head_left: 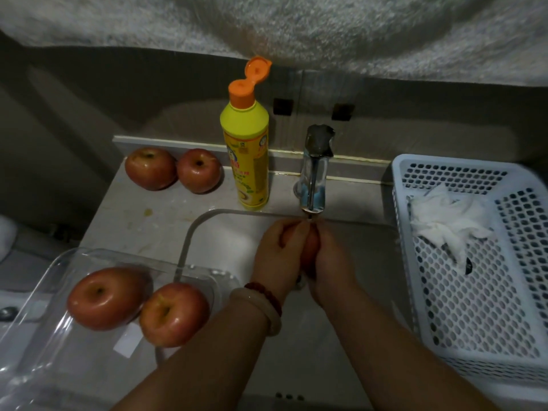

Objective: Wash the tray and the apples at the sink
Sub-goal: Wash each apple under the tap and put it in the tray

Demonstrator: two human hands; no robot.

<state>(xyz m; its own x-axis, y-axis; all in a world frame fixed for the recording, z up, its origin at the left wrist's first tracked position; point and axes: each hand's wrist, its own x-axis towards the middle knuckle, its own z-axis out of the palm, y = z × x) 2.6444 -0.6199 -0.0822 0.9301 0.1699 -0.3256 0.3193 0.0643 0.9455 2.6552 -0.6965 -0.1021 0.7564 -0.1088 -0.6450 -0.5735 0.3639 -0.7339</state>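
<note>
Apple [308, 250] sits clamped between left hand [280, 247] and right hand [330, 262], directly under the tap [314, 179], over the sink [219, 232]. Risk: wet skin (slippery) could let it drop. Tray [44, 336] at 8 o'clock overhangs the rim; basket [474, 262] crowds 3 o'clock.

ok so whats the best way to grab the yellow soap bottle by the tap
Grip the yellow soap bottle round its straight middle body, below the orange cap. It stands upright, and its flip lid hangs open at the back, so the top is a poor hold. Coming from the front seems best: apples sit close on its left and the tap on its right.
</note>
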